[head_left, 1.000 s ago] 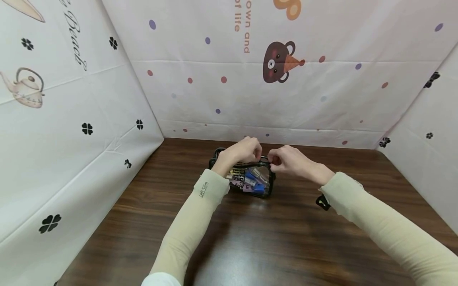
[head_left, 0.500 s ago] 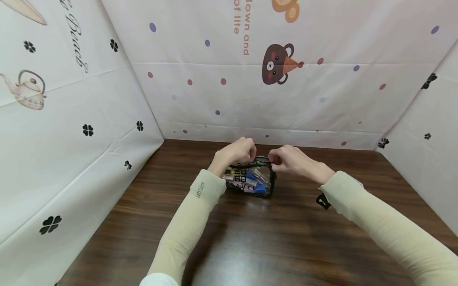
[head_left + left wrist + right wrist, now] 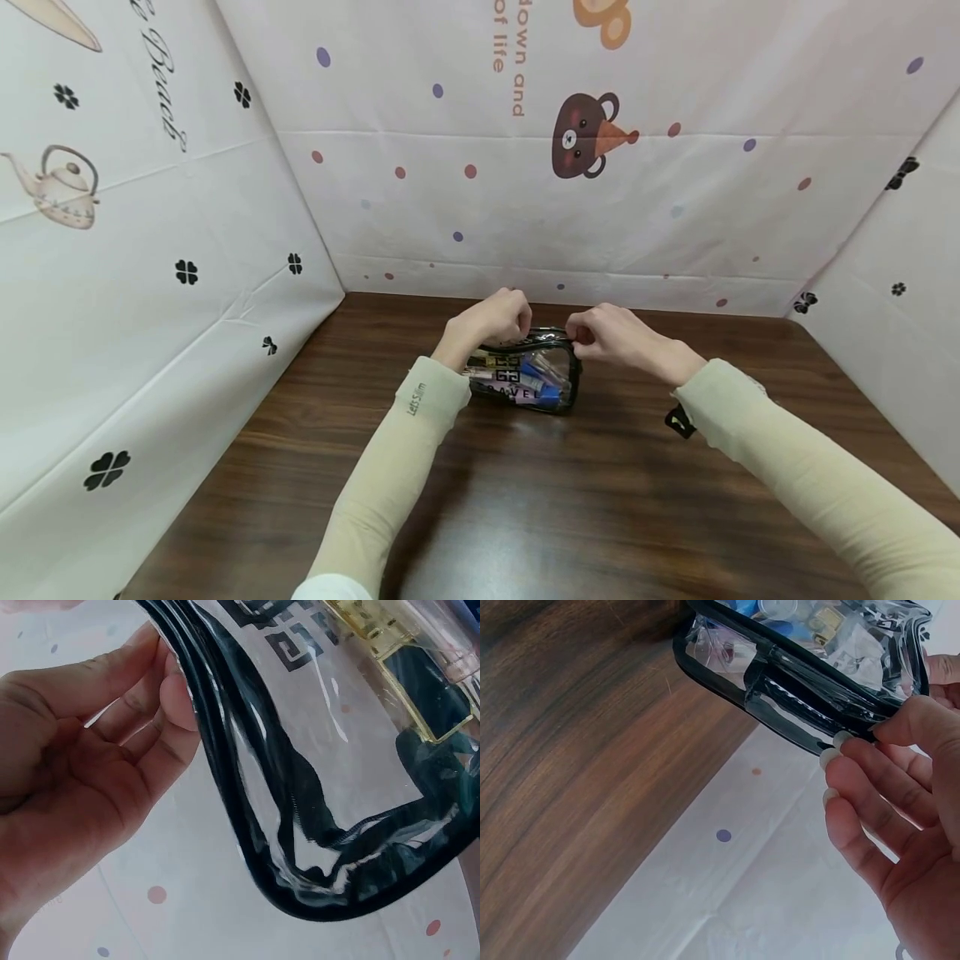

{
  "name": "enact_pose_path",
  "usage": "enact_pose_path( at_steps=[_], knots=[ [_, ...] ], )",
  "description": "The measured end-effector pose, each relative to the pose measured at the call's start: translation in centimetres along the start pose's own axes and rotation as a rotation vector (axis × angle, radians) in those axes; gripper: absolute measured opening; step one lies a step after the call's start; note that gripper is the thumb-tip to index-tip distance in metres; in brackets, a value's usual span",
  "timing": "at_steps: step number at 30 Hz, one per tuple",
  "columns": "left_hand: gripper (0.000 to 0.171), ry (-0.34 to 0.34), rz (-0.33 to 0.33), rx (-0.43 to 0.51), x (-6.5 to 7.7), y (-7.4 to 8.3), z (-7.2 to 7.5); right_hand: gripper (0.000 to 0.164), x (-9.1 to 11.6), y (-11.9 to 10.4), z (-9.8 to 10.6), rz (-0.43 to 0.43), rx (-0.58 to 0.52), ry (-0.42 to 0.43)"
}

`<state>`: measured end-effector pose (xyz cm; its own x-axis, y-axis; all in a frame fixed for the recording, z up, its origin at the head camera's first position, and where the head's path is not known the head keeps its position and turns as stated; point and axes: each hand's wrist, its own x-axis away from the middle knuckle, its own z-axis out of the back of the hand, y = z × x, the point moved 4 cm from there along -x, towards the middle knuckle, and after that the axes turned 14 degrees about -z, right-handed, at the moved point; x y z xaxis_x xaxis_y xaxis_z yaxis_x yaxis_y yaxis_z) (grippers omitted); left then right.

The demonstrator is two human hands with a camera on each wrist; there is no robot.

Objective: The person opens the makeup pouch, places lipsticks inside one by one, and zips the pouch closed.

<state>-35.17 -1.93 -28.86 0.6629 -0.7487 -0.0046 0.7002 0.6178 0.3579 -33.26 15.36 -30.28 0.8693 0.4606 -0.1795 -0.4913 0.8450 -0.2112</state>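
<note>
A clear zip pouch (image 3: 551,367) with black trim stands at the back of the table. Through its plastic I see a blue-capped tube (image 3: 546,395) and a gold-edged item (image 3: 431,697). Along the pouch's top edge, my left hand (image 3: 492,318) pinches the zipper line; its fingertips (image 3: 176,701) are at the black trim, and whether they hold the zip pull is hidden. My right hand (image 3: 618,335) pinches the top right corner of the pouch between thumb and fingers (image 3: 855,765). The pouch's left end is hidden behind the left hand and wrist.
The dark wooden table (image 3: 510,517) reaches toward me in front of the pouch. Printed white cloth walls (image 3: 420,200) rise behind and at both sides. A small black tag (image 3: 679,422) shows below my right cuff.
My left hand has slid left along the top of the pouch, exposing more of the top edge between the hands. The right hand stays at its corner.
</note>
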Motion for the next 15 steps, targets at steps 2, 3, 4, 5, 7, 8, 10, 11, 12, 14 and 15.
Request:
enact_pose_path(
  at_steps=[2,3,4,5,7,8,10,11,12,14,15],
  knots=[
    [0.029,0.001,0.0,-0.002,0.08,-0.09,-0.01,0.007,-0.05,0.03,-0.03,-0.003,0.001,-0.002],
    [0.029,0.001,0.0,-0.002,0.12,-0.12,-0.01,0.007,-0.09,0.02,-0.03,-0.003,0.002,-0.005],
    [0.028,0.001,0.0,-0.003,0.17,-0.17,-0.01,0.007,-0.14,0.01,-0.04,-0.003,0.003,-0.008],
    [0.028,0.001,0.001,-0.01,0.22,-0.23,0.02,0.007,-0.19,0.0,-0.03,-0.005,0.003,-0.012],
    [0.028,0.002,0.005,-0.016,0.34,-0.36,0.06,0.007,-0.27,-0.01,-0.02,-0.002,0.009,-0.015],
    [0.028,0.003,0.007,-0.021,0.41,-0.45,0.08,0.007,-0.28,-0.01,0.0,-0.002,0.012,-0.015],
    [0.029,0.003,0.012,-0.032,0.55,-0.6,0.16,0.007,-0.29,0.08,0.03,-0.005,0.023,-0.013],
    [0.03,0.004,0.014,-0.038,0.61,-0.68,0.19,0.007,-0.29,0.14,0.04,-0.008,0.027,-0.012],
    [0.03,0.004,0.014,-0.041,0.68,-0.73,0.22,0.007,-0.27,0.2,0.04,-0.012,0.031,-0.012],
    [0.03,0.003,0.01,-0.047,0.8,-0.81,0.27,0.007,-0.24,0.32,0.05,-0.018,0.037,-0.011],
    [0.03,0.003,0.007,-0.048,0.84,-0.84,0.29,0.007,-0.23,0.36,0.05,-0.02,0.038,-0.01]
  ],
)
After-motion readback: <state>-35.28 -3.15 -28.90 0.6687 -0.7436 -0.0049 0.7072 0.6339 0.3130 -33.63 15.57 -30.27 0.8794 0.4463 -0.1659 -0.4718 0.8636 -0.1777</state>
